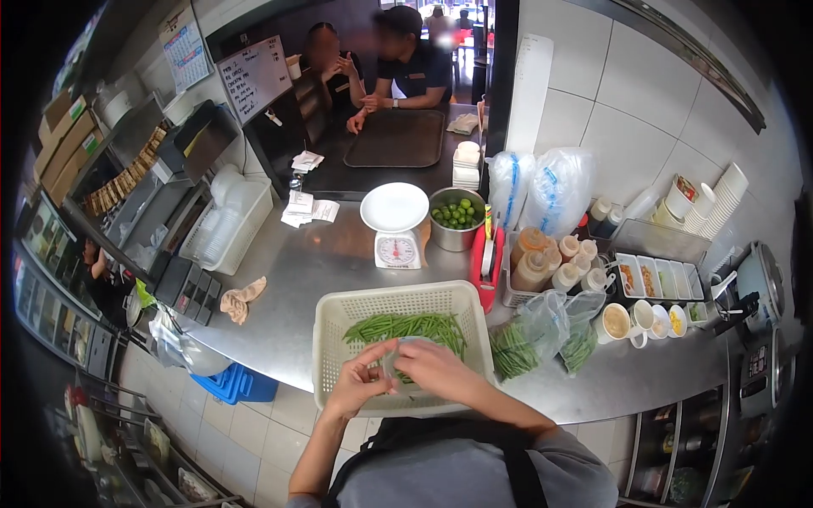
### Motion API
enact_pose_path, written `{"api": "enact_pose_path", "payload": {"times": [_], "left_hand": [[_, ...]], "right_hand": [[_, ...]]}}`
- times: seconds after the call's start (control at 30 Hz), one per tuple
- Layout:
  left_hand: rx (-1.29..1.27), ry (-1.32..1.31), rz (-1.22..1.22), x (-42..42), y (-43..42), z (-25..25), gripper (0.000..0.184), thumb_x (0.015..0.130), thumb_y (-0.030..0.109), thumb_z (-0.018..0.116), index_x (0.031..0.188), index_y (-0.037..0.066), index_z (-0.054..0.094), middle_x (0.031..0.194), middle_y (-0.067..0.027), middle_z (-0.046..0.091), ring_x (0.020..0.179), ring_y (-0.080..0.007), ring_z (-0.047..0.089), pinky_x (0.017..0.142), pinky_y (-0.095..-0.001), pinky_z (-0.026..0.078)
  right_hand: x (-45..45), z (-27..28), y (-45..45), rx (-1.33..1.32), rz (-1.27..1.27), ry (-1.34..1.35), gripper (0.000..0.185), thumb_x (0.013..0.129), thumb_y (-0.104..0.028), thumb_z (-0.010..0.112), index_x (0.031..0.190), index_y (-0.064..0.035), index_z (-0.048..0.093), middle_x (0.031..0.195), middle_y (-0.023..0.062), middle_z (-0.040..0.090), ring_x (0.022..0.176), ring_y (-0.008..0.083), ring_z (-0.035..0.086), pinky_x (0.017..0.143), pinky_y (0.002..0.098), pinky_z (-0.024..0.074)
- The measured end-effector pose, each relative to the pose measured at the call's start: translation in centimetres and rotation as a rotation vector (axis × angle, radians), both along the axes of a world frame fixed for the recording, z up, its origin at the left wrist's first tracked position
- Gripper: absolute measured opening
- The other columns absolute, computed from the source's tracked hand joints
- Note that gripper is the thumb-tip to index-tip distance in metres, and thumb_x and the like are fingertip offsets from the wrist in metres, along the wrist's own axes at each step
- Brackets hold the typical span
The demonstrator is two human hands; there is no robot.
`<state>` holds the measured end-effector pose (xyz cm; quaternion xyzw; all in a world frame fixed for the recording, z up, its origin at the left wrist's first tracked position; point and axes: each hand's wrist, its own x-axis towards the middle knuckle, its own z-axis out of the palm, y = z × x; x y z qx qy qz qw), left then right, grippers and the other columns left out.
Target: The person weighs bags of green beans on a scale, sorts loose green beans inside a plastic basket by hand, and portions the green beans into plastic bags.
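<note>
Both hands are over a cream perforated plastic basket (339, 315) on the steel counter. Loose green beans (405, 327) lie heaped inside it. My left hand (362, 381) pinches one side of a small clear plastic bag (390, 364), thumb and fingers closed on its edge. On the other side, my right hand (436, 371) has its fingers bent onto the same bag; its fingertips are partly hidden. What the bag contains, if anything, I cannot make out. Right of the basket sit two clear bags of green beans, one nearer (513, 351) and one farther right (579, 349).
Behind the basket stand a white kitchen scale (397, 247), a metal pot of limes (453, 237) and a red tape dispenser (486, 275). Sauce bottles (532, 267) and cups (616, 322) line the right. A cloth (243, 299) lies left. Two people lean at the pass-through by a dark tray (396, 140).
</note>
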<state>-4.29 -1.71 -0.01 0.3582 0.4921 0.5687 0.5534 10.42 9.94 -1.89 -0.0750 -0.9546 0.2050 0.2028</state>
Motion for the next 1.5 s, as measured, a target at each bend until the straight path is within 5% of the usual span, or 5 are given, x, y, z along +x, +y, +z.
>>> {"api": "enact_pose_path", "payload": {"times": [0.2,0.4,0.77,1.03,1.5], "left_hand": [[0.042,0.231,-0.159,-0.8,0.7,0.8,0.057,0.070,-0.012,0.059,0.124,0.007,0.051,0.132,-0.0099,0.034,0.073,-0.0090,0.056,0.066,-0.0221,0.051],[0.298,1.121,-0.378,-0.5,2.9,1.2,0.043,0.073,-0.002,0.064,0.113,0.016,0.061,0.130,-0.0132,0.037,0.093,-0.0079,0.053,0.065,-0.0226,0.048],[-0.094,0.297,-0.382,-2.4,6.4,6.3,0.046,0.072,-0.012,0.047,0.114,0.005,0.059,0.112,-0.0070,0.060,0.055,-0.0033,0.052,0.051,-0.0175,0.045],[0.142,0.622,-0.125,-7.1,14.1,14.1,0.044,0.069,-0.011,0.047,0.107,0.006,0.064,0.089,-0.0012,0.065,0.052,-0.0014,0.049,0.046,-0.0163,0.041],[0.435,0.872,0.229,-14.8,32.9,7.2,0.033,0.071,-0.008,0.042,0.089,0.001,0.068,0.074,-0.0004,0.063,0.052,-0.0032,0.046,0.048,-0.0190,0.038]], "right_hand": [[2.1,-0.5,0.3,-0.100,-0.310,0.070,0.018,0.070,0.000,0.055,0.085,-0.0041,0.062,0.096,0.0084,0.055,0.086,0.0277,0.055,0.073,0.0353,0.0464],[1.7,0.0,0.6,-0.241,-0.197,0.215,0.019,0.071,0.000,0.054,0.088,-0.0033,0.061,0.091,0.0073,0.057,0.083,0.0262,0.056,0.070,0.0351,0.0478],[3.6,1.4,3.6,-0.663,-0.339,0.529,0.026,0.082,0.007,0.047,0.102,-0.0021,0.060,0.099,0.0129,0.055,0.072,0.0208,0.060,0.063,0.0268,0.0467],[2.9,-8.2,5.6,0.044,-0.662,0.075,0.020,0.075,-0.018,0.063,0.094,-0.0100,0.062,0.114,0.0102,0.050,0.116,0.0297,0.039,0.099,0.0528,0.0253],[3.0,-8.6,5.5,0.027,-0.636,0.012,0.023,0.075,-0.023,0.063,0.095,-0.0107,0.061,0.111,0.0089,0.050,0.115,0.0260,0.039,0.098,0.0575,0.0238]]}}
